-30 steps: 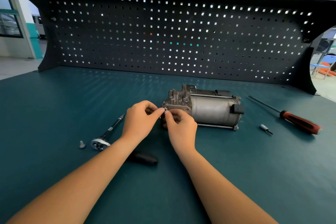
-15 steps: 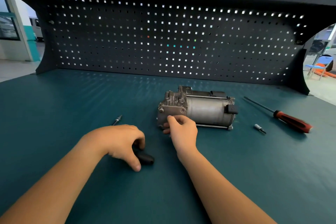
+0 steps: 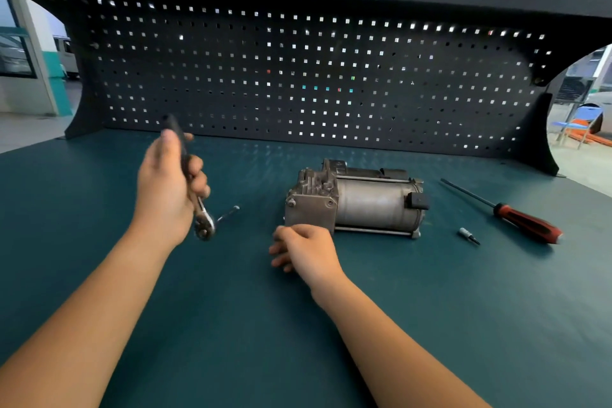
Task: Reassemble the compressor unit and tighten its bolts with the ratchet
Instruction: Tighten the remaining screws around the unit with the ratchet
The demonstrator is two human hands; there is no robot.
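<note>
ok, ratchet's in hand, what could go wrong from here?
1. The compressor lies on its round side and the right hand only sits by its end plate, not gripping it; ratchet torque may roll it.
2. The left hand holds the ratchet by the handle alone, so the extension bar is unsteadied and might slip off a bolt head.

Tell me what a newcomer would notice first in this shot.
The grey metal compressor unit sits mid-bench on the green mat, in front of the black pegboard. To its left, the left hand grips a ratchet by its black handle, up off the mat, while the right hand rests loosely curled at the unit's near-left corner. A red-handled screwdriver lies off to the right.
</note>
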